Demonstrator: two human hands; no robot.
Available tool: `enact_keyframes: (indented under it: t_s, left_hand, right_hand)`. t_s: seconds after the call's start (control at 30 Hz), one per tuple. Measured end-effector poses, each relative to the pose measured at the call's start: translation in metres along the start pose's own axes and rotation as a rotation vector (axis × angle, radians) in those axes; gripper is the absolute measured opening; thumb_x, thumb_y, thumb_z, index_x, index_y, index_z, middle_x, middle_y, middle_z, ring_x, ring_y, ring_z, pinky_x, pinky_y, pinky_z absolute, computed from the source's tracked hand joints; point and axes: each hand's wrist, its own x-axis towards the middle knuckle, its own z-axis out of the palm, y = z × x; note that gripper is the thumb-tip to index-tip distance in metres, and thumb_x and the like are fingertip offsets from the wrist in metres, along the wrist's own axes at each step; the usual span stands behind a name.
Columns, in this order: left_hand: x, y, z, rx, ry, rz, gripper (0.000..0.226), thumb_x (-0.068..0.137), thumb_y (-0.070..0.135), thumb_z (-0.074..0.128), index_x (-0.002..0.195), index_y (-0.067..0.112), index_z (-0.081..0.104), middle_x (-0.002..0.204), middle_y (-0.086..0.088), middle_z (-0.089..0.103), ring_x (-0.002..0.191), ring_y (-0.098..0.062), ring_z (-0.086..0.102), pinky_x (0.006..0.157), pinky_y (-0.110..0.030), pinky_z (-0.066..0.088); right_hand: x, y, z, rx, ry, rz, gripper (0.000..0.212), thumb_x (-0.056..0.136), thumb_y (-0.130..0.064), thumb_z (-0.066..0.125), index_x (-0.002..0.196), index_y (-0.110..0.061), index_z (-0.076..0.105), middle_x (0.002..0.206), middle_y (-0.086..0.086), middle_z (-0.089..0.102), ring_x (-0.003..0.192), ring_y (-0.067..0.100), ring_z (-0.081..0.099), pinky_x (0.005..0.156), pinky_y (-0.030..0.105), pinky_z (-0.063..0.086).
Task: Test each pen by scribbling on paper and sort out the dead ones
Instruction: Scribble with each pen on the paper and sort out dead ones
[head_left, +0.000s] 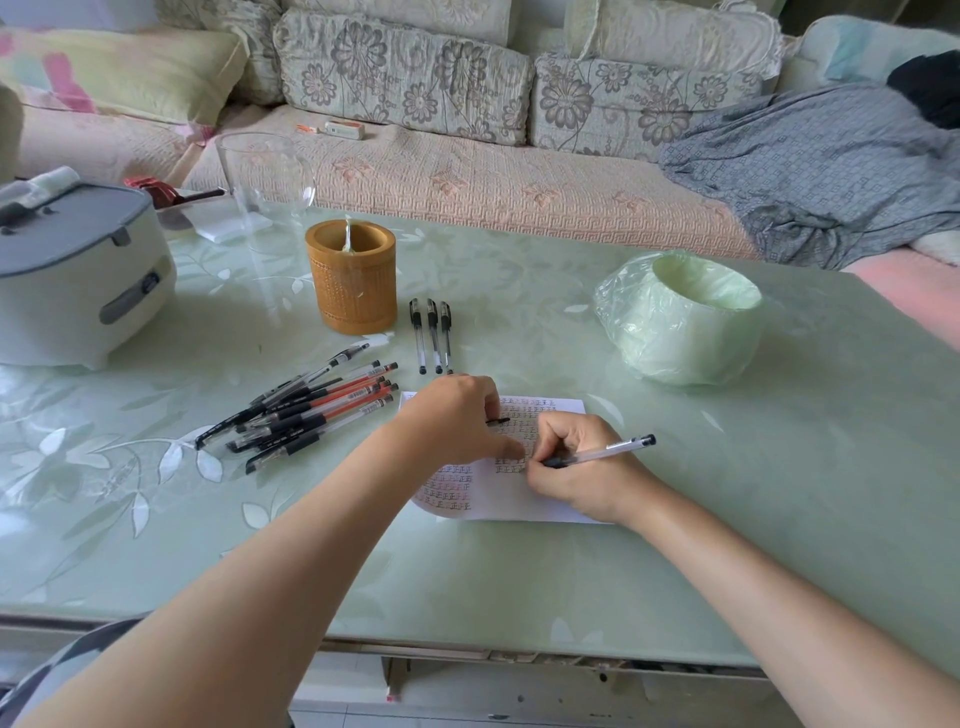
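R hand (576, 470) is clamped round one pen (602, 453) in a writing grip. The tip is down on the paper (540, 499), approx. mid-sheet among rows of small marks. L hand (457, 415) rests on the sheet's left part, pinning it. Its fingers curl on a small black bit (500, 421), prob. the cap, though I can't be sure.

Handling, my read: the pens are light, stiff plastic. The clear barrel looks smooth & a bit slick, and it's round, so they'll likely roll on the glossy table (519, 582). I'd take hold at the dark grip sleeve just behind the tip; it should need v. little force. The paper is thin & floppy and would prob. slide on that top w/o a hand on it, so it needs pinning during scribbles.

Counts:
- 1 pen in hand.
- 1 row of 3 pens (434, 335), capped & parallel, just beside the bamboo holder (353, 280).
- 1 pile of pens (306, 410) left of the sheet, overlapping, black & red mixed. Approx. a dozen, at least 4 red; exact no. I can't tell.
- 1 sheet and 1 holder.
- 1 bin (680, 332) w/ a green bag, right of the row and well apart from it.

I can't tell which group is the dead lot.
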Motion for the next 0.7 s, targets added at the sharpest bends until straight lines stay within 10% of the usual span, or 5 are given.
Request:
enact_keyframes:
  t_s: [0.4,0.7]
  left_hand:
    - [-0.003,-0.001,-0.001,0.007,-0.024,0.009,0.051,0.069,0.057,0.078,0.101,0.021,0.061,0.090,0.007,0.058,0.084,-0.013,0.053,0.069,-0.026,0.045]
    - [-0.005,-0.012,-0.016,-0.019,-0.105,0.063,0.012,0.086,0.029,0.071,0.097,0.026,0.068,0.089,0.009,0.061,0.074,-0.007,0.057,0.061,-0.017,0.044]
  right_hand:
    - [0.002,-0.002,-0.003,0.188,0.101,0.104,0.026,0.076,0.005,0.064,0.064,-0.011,0.046,0.053,-0.005,0.044,0.048,0.010,0.036,0.046,0.021,0.028]
    - [0.010,-0.009,-0.013,0.357,0.112,0.193,0.031,0.097,0.003,0.051,0.106,-0.018,0.072,0.080,0.007,0.065,0.054,0.017,0.055,0.040,0.025,0.044]
